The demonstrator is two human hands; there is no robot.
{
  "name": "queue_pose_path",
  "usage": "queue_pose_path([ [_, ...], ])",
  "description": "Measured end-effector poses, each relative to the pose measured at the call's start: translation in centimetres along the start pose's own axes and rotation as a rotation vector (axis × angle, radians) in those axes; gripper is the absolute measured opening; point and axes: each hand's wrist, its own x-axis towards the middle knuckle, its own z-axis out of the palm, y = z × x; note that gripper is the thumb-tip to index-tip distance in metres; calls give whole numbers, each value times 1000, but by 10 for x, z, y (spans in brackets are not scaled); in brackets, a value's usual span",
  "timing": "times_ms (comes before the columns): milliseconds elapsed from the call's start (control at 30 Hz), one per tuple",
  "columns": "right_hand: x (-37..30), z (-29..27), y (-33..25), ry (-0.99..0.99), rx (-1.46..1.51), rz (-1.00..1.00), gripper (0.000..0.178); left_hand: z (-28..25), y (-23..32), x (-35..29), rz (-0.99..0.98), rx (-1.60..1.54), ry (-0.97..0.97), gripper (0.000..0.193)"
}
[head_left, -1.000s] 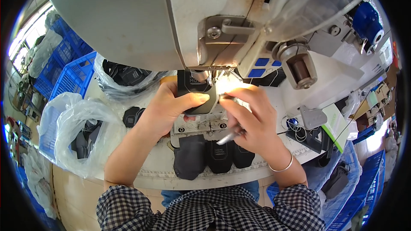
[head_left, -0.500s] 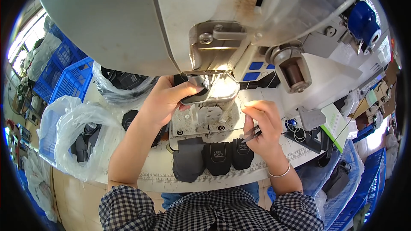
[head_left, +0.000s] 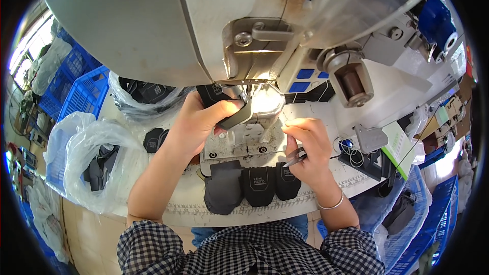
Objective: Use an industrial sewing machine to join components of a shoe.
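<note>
My left hand (head_left: 201, 119) is closed on a black fabric piece (head_left: 238, 116), thumb on top, beside the presser foot area of a large sewing machine (head_left: 137, 25). The piece is partly under the machine head, and its far end is hidden. My right hand (head_left: 311, 150) is curled to the right of the machine's metal bed plate (head_left: 229, 152). In its palm sits a pair of thread snips (head_left: 296, 158), blades pointing left; thumb and forefinger meet above it. Two black printed pieces (head_left: 258, 186) and a plain dark grey piece (head_left: 224, 188) lie in a row on the table's near side.
Clear plastic bags (head_left: 84, 158) of dark pieces stand at the left, near a blue crate (head_left: 86, 94). A thread bobbin (head_left: 351, 84) hangs from the machine at right. A green-and-white box (head_left: 400, 145) and a blue basket (head_left: 412, 214) are farther right.
My left hand has tilted the black piece slightly, showing more of its edge. The right hand has moved a little left, with the snips still in it.
</note>
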Motion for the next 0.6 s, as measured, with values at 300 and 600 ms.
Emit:
queue_pose_path([
  [300,-1,4,4,12,12,-31,32,-4,3,-1,-26,95,-45,10],
  [600,-1,4,3,27,38,-35,35,-4,1,4,28,11,-13,11],
])
